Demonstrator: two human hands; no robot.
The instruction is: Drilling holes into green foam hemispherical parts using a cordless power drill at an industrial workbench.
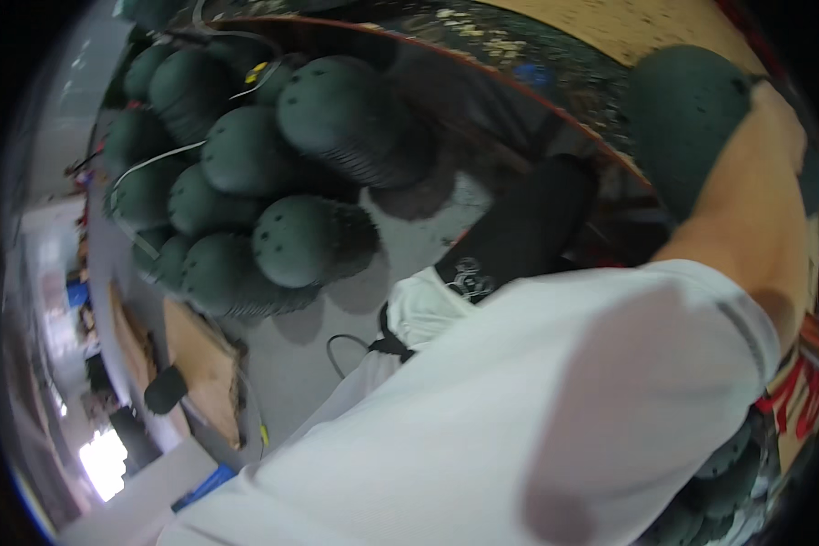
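Observation:
My left arm reaches out of a white sleeve toward the upper right, where my left hand (781,123) is against a dark green helmet shell (687,114). The shell is rounded, with small holes, and stands by the edge of a workbench (610,27). My fingers are hidden and blurred, so their grip does not show. Part of another green shape (813,182) appears on the far side of my arm. My right hand is out of the picture.
Nested stacks of green helmet shells (291,241) lie on the grey floor (305,359) at the left. Wooden boards (205,364) lean nearby. Thin white cable (159,157) crosses the stacks. Dark chips litter the bench. More shells (728,473) show at the lower right.

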